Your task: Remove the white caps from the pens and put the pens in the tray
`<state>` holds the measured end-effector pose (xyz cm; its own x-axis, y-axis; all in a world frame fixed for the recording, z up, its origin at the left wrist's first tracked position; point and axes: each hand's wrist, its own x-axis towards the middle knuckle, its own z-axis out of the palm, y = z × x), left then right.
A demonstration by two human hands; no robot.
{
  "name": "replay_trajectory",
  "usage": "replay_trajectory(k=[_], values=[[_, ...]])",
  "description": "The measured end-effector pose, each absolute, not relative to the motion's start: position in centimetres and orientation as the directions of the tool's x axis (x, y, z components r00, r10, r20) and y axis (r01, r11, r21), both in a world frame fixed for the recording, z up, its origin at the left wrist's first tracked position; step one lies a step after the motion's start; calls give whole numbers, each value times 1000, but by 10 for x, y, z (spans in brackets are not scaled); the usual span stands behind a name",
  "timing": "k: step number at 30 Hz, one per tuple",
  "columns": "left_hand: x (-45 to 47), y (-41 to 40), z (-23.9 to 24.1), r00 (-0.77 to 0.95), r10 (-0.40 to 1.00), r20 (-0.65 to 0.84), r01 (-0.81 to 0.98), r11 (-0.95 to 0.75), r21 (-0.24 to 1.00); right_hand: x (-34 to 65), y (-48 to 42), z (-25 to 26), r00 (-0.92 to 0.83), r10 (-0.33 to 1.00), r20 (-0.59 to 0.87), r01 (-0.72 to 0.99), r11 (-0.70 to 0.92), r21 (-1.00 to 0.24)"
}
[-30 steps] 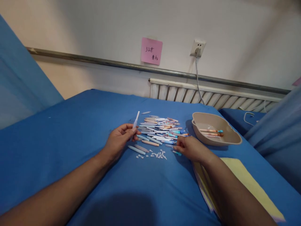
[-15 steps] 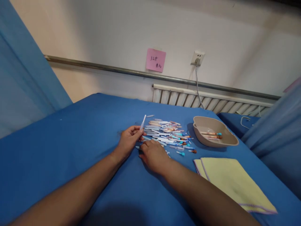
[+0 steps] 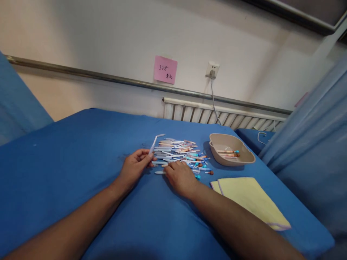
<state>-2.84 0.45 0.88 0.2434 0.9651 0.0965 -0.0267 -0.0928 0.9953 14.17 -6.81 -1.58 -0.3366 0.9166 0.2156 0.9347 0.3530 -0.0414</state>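
My left hand (image 3: 137, 164) is closed in a pinch around a pale lilac pen barrel (image 3: 151, 148) with a thin white shaft pointing up and away. It is held just left of a loose pile of pen parts (image 3: 177, 146): barrels, white tubes and small teal, blue and brown pieces. My right hand (image 3: 181, 177) lies palm down on the near side of this pile, fingers curled into it. Whatever is under those fingertips is hidden. A pale grey pen barrel (image 3: 159, 172) lies by its fingers, and a teal piece (image 3: 198, 177) shows beside its wrist.
A beige basin (image 3: 245, 156) right of the pile holds several pens (image 3: 226, 152). A folded yellow cloth (image 3: 246, 196) lies nearer, by my right forearm. Blue cloth (image 3: 81, 155) covers the table, which meets a wall with a radiator (image 3: 187, 112). Curtains (image 3: 314, 119) hang at both sides.
My view has turned to the right, so the scene sits further left. Across the pile my right hand has shifted rightward, away from the left. My left hand still holds the pen barrel.
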Motion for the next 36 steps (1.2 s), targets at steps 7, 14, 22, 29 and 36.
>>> replay_trajectory(k=[7,14,22,29,36], values=[[-27,3,7,305,949,76,24,-87,996,160,-66,-8,-278,930,242,944,311,-111],[-23,-3,-2,447,894,7,103,-59,993,240,-80,-4,-9,989,148,942,58,-331],[-20,-8,-5,540,839,-69,146,-13,989,263,-88,-7,-47,999,20,981,50,-188],[-21,-11,-4,622,775,-115,126,46,991,263,-84,-14,-56,998,-21,995,54,-83],[-23,-8,-8,669,730,-138,177,24,984,256,-83,-10,5,993,116,946,33,-324]])
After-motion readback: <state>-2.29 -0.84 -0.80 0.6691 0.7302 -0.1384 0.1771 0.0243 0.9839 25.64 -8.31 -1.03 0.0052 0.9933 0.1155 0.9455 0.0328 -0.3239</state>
